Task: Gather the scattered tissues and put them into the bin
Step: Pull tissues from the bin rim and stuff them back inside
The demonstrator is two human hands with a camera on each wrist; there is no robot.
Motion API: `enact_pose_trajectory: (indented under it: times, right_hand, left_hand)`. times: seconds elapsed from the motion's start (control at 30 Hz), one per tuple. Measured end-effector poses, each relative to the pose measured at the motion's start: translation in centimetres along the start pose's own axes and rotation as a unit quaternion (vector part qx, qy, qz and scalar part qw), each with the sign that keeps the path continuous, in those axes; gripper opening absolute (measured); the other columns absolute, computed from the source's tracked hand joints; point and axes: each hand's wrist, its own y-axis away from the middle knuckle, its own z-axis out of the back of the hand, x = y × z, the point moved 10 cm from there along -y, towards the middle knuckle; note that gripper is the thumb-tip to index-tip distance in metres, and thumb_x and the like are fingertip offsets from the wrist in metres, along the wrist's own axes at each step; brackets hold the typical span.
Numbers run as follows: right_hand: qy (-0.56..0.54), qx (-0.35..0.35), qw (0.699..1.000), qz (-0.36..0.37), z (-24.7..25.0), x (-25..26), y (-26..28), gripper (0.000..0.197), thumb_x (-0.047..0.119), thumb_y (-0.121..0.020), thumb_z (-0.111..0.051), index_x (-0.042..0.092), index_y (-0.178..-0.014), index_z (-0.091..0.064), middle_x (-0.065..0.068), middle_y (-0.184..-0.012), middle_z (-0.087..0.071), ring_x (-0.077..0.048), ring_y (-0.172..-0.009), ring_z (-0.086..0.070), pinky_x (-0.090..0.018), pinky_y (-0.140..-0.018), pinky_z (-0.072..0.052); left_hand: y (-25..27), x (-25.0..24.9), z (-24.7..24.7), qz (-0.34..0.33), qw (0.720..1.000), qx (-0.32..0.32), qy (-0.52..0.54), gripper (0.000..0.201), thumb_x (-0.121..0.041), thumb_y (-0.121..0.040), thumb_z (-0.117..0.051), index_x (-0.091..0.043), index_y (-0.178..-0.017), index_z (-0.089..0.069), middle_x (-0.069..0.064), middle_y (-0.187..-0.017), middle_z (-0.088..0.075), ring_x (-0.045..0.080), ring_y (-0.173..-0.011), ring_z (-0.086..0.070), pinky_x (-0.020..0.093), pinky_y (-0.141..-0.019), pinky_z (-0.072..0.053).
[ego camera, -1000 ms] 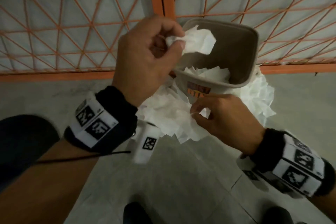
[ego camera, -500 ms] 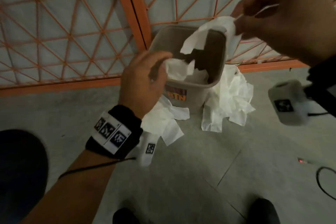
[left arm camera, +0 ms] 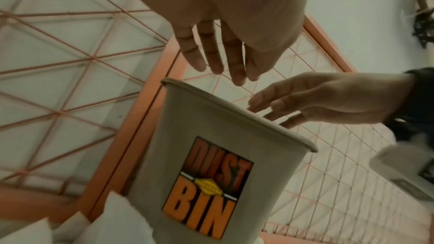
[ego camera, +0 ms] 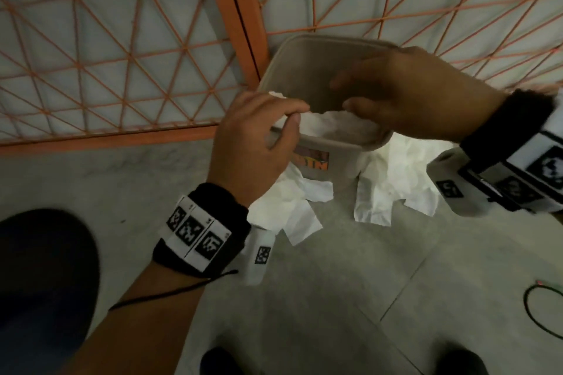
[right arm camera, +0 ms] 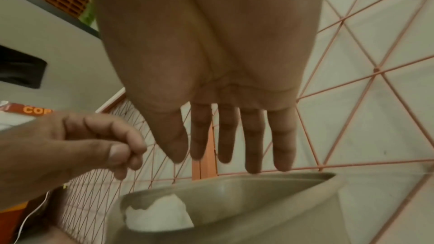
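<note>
The beige dustbin with its orange "DUST BIN" label stands on the floor against the fence. White tissues lie crumpled inside it, one showing in the corner. More tissues lie on the floor left and right of the bin. My left hand hovers at the near left rim with loosely bent fingers and holds nothing. My right hand reaches over the bin mouth, fingers straight and empty.
An orange lattice fence with a solid post closes off the space behind the bin. A black cable loops on the grey tiled floor at right. My shoes and a dark knee are near the lower edge.
My right hand came down from high on the right and let its tissue fall into the bin. The left hand also let go of its tissue and stays at the rim.
</note>
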Motion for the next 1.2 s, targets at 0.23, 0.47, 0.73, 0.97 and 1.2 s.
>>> enact_pose_trajectory:
  times: [0.23,0.47,0.73,0.97,1.2]
  right_hand:
    - [-0.234,-0.123,0.964,0.018,0.6,2.6,8.4,0.019,0.027,-0.091,-0.056,0.026,-0.103,-0.071,0.010,-0.094,-0.066,-0.008,-0.078,-0.063,-0.013,-0.067,-0.049]
    - [-0.199,0.152,0.968,0.003,-19.0,4.2,9.0,0.027,0.033,-0.094,-0.051,0.033,-0.118,-0.064,0.017,-0.125,-0.057,0.008,-0.084,-0.054,-0.004,-0.071,-0.037]
    - [-0.112,0.256,0.955,-0.100,-30.2,2.6,6.4,0.062,0.029,-0.092,-0.048,0.025,-0.148,-0.022,-0.001,-0.154,-0.022,-0.030,-0.122,-0.051,-0.045,-0.095,-0.049]
    - [-0.127,0.158,0.972,-0.117,-29.5,3.7,2.9,0.056,0.035,-0.093,-0.045,0.023,-0.143,-0.024,-0.006,-0.144,-0.038,-0.036,-0.110,-0.058,-0.049,-0.082,-0.052]
    - [-0.168,0.080,0.976,-0.117,-28.0,4.2,-0.6,0.060,0.027,-0.089,-0.049,0.036,-0.140,-0.018,-0.008,-0.130,-0.051,-0.035,-0.099,-0.063,-0.047,-0.080,-0.053]
  left_hand:
    - [10.7,7.0,-4.9,0.155,0.981,0.104,-0.043,0.018,-0.023,-0.089,-0.063,-0.023,-0.104,-0.071,-0.007,-0.102,-0.069,0.014,-0.092,-0.060,0.034,-0.076,-0.054]
    - [16.6,11.6,-12.5,0.168,0.908,0.343,-0.173,0.029,-0.032,-0.088,-0.058,-0.027,-0.115,-0.067,-0.004,-0.112,-0.065,0.026,-0.105,-0.055,0.038,-0.083,-0.050]
    - [16.6,12.8,-7.3,0.187,0.961,0.198,-0.046,0.015,-0.019,-0.095,-0.054,-0.018,-0.099,-0.069,-0.002,-0.098,-0.065,0.017,-0.089,-0.061,0.028,-0.075,-0.053]
    - [18.5,13.4,-5.9,0.228,0.952,0.203,-0.004,0.013,-0.015,-0.095,-0.053,-0.017,-0.097,-0.065,-0.003,-0.097,-0.059,0.008,-0.076,-0.054,0.019,-0.070,-0.046]
    - [21.3,12.3,1.5,0.294,0.941,0.161,0.037,0.015,-0.029,-0.075,-0.053,-0.018,-0.073,-0.063,-0.005,-0.075,-0.060,0.007,-0.066,-0.056,0.017,-0.063,-0.047]
